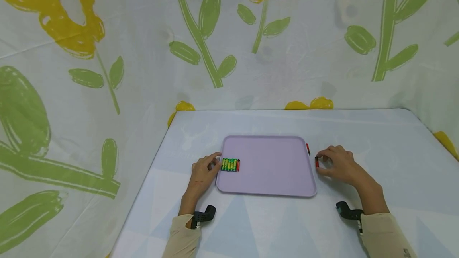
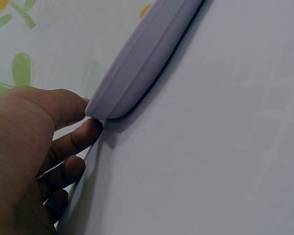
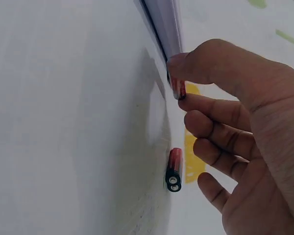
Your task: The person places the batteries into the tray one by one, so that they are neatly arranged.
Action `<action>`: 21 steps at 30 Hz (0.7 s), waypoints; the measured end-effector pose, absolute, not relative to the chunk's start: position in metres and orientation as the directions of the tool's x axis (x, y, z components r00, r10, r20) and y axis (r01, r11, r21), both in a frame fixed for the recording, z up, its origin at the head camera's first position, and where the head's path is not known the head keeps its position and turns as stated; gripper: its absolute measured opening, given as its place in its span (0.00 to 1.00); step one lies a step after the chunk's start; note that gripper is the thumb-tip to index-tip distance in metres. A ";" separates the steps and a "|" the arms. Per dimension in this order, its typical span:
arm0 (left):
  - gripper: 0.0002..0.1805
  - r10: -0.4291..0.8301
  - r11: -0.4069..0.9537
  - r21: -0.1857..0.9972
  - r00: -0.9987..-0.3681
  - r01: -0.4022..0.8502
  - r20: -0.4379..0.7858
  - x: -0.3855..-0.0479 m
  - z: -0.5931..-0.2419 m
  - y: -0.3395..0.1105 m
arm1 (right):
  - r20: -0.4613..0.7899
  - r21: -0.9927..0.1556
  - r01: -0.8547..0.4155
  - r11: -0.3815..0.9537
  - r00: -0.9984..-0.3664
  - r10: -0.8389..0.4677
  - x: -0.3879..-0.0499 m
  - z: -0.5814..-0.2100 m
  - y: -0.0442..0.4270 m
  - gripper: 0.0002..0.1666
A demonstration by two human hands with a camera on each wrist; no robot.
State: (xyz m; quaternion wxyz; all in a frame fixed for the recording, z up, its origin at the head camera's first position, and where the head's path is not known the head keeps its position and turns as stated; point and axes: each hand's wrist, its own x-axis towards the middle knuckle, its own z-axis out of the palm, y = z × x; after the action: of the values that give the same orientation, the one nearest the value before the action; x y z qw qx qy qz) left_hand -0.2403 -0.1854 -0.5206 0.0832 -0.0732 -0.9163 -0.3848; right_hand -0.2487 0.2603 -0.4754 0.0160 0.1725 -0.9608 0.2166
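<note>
A lilac tray (image 1: 269, 166) lies on the table, with a row of several green-yellow batteries (image 1: 229, 165) and a red one (image 1: 238, 165) at its left side. My left hand (image 1: 202, 175) holds the tray's left edge; in the left wrist view, thumb and index finger of that hand (image 2: 34, 142) meet at the rim (image 2: 132, 63). Right of the tray, my right hand (image 1: 338, 165) pinches a red and black battery (image 1: 317, 162) between thumb and index finger. The right wrist view shows this hand (image 3: 255, 112) gripping the battery (image 3: 178, 88), its other fingers curved.
Beyond the held battery, more red and black ones lie by the tray's right edge (image 1: 308, 149); the right wrist view shows two battery ends close together (image 3: 174, 169). A flowered cloth (image 1: 143, 43) hangs behind and to the left of the pale table (image 1: 272, 226).
</note>
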 end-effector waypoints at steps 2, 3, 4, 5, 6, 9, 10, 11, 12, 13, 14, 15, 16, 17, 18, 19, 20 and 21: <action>0.18 0.068 0.694 0.693 -0.976 0.196 0.208 -0.240 -0.520 -0.185 | 0.129 -0.418 -0.334 0.845 -0.942 -0.309 -0.249 -0.473 0.259 0.20; 0.18 0.068 0.694 0.693 -0.976 0.196 0.208 -0.240 -0.521 -0.186 | 0.148 -0.423 -0.336 0.842 -0.942 -0.302 -0.249 -0.472 0.258 0.20; 0.18 0.069 0.695 0.691 -0.975 0.199 0.211 -0.240 -0.521 -0.186 | 0.175 -0.427 -0.343 0.837 -0.939 -0.295 -0.249 -0.472 0.258 0.20; 0.18 0.069 0.695 0.691 -0.975 0.198 0.210 -0.240 -0.521 -0.186 | 0.206 -0.435 -0.351 0.829 -0.935 -0.289 -0.250 -0.473 0.258 0.20; 0.18 0.070 0.693 0.693 -0.975 0.199 0.210 -0.240 -0.521 -0.187 | 0.232 -0.444 -0.359 0.821 -0.931 -0.282 -0.251 -0.473 0.257 0.20; 0.18 0.073 0.690 0.695 -0.975 0.203 0.212 -0.241 -0.522 -0.188 | 0.292 -0.455 -0.391 0.800 -0.914 -0.281 -0.253 -0.478 0.254 0.20; 0.18 0.073 0.688 0.697 -0.975 0.203 0.212 -0.241 -0.521 -0.188 | 0.306 -0.457 -0.401 0.794 -0.909 -0.283 -0.254 -0.479 0.253 0.20; 0.18 0.072 0.685 0.699 -0.975 0.202 0.212 -0.241 -0.521 -0.188 | 0.310 -0.464 -0.406 0.787 -0.907 -0.285 -0.254 -0.480 0.251 0.20; 0.18 0.073 0.685 0.699 -0.974 0.205 0.214 -0.241 -0.521 -0.188 | 0.309 -0.471 -0.409 0.782 -0.906 -0.288 -0.255 -0.481 0.249 0.20; 0.18 0.073 0.685 0.699 -0.974 0.205 0.215 -0.241 -0.521 -0.188 | 0.310 -0.474 -0.413 0.777 -0.905 -0.292 -0.255 -0.482 0.247 0.20; 0.18 0.073 0.685 0.699 -0.974 0.206 0.215 -0.241 -0.521 -0.188 | 0.313 -0.477 -0.420 0.772 -0.902 -0.297 -0.255 -0.482 0.245 0.21; 0.18 0.072 0.682 0.702 -0.975 0.204 0.212 -0.240 -0.521 -0.187 | 0.318 -0.482 -0.427 0.765 -0.899 -0.302 -0.255 -0.483 0.243 0.21; 0.18 0.072 0.682 0.703 -0.975 0.203 0.212 -0.240 -0.521 -0.187 | 0.322 -0.490 -0.434 0.756 -0.896 -0.305 -0.255 -0.484 0.241 0.21; 0.18 0.072 0.683 0.702 -0.975 0.202 0.211 -0.240 -0.521 -0.187 | 0.324 -0.500 -0.439 0.747 -0.894 -0.309 -0.255 -0.484 0.238 0.21; 0.18 0.072 0.684 0.701 -0.975 0.201 0.210 -0.240 -0.521 -0.187 | 0.328 -0.505 -0.445 0.740 -0.891 -0.313 -0.255 -0.484 0.236 0.21; 0.18 0.072 0.684 0.702 -0.975 0.201 0.209 -0.240 -0.521 -0.187 | 0.330 -0.509 -0.450 0.734 -0.889 -0.316 -0.255 -0.484 0.233 0.21; 0.18 0.072 0.684 0.701 -0.975 0.201 0.209 -0.240 -0.521 -0.187 | 0.331 -0.514 -0.453 0.728 -0.888 -0.319 -0.255 -0.484 0.230 0.21; 0.18 0.072 0.685 0.699 -0.975 0.203 0.212 -0.241 -0.521 -0.187 | 0.329 -0.521 -0.454 0.722 -0.888 -0.321 -0.255 -0.484 0.227 0.20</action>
State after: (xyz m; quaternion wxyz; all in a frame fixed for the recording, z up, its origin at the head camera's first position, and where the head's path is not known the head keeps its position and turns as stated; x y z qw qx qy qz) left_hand -0.2407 -0.1872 -0.5211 0.0837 -0.0753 -0.9142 -0.3894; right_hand -0.2552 0.2271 -0.4837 0.1085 0.2103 -0.9216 0.3076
